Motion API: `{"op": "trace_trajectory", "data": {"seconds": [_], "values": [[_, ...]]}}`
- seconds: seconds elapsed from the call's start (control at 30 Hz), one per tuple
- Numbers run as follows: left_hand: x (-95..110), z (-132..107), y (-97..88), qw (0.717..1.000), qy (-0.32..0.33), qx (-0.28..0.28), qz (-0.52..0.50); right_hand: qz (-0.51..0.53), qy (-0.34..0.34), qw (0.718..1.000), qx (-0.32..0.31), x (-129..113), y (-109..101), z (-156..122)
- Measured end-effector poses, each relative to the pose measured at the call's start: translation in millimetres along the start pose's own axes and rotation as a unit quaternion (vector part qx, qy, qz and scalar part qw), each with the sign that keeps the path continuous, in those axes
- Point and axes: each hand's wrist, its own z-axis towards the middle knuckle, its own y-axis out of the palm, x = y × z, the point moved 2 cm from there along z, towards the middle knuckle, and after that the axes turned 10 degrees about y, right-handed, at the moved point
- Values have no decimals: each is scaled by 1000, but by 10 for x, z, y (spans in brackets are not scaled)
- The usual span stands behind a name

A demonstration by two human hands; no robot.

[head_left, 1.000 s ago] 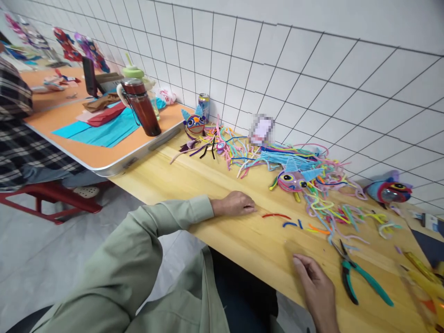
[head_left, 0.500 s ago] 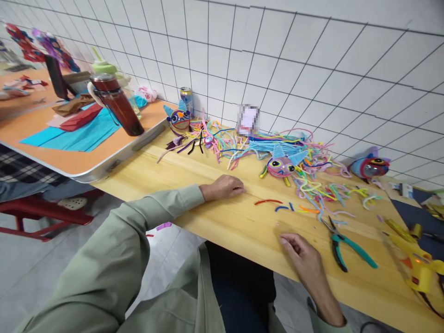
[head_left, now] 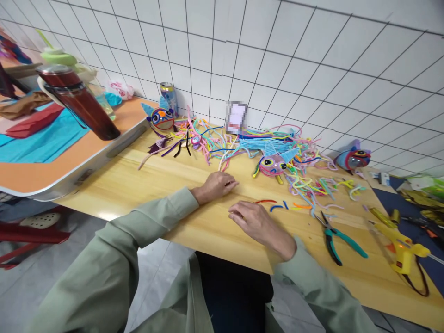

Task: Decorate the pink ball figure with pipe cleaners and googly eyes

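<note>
My left hand [head_left: 217, 186] rests on the wooden tabletop [head_left: 156, 180], its fingers loosely curled together and nothing seen in them. Close by on its right, my right hand [head_left: 262, 224] is palm down over the wood with bent, slightly parted fingers, holding nothing visible. The hands do not touch. Just beyond the right hand lie short cut pieces of pipe cleaner: a red piece [head_left: 266, 201], a blue piece [head_left: 276, 207] and an orange piece [head_left: 301, 206]. A pink fish-like figure [head_left: 273, 165] with blue ears and yellow-ringed eyes sits farther back.
Teal-handled pliers [head_left: 342, 240] and a yellow glue gun [head_left: 398, 247] lie on the right. Many pipe cleaners [head_left: 267, 144] are heaped near the wall. Similar figures stand at left [head_left: 161, 118] and right [head_left: 355, 159]. A dark red bottle [head_left: 81, 104] stands on the orange table [head_left: 128, 115].
My right hand has moved left and forward from the table's near edge, closer to my left hand. The left hand stays resting on the table. The view has shifted to the right.
</note>
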Motion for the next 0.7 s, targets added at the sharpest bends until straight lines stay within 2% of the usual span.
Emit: {"op": "trace_trajectory", "data": {"seconds": [0.13, 0.27, 0.47, 0.57, 0.7], "values": [[-232, 18, -204, 989, -127, 45, 58, 29, -40, 998, 38, 104, 271, 79], [-430, 74, -333, 972, -217, 40, 87, 44, -55, 996, 58, 156, 436, 17], [-488, 186, -294, 957, -284, 34, 36, 64, -49, 995, 57, 152, 491, -30], [-546, 173, -340, 948, -310, 73, -2, 71, -39, 995, 53, 163, 472, -36], [-651, 131, -459, 930, -325, 148, -88, 67, -14, 998, 16, 180, 480, -49]]}}
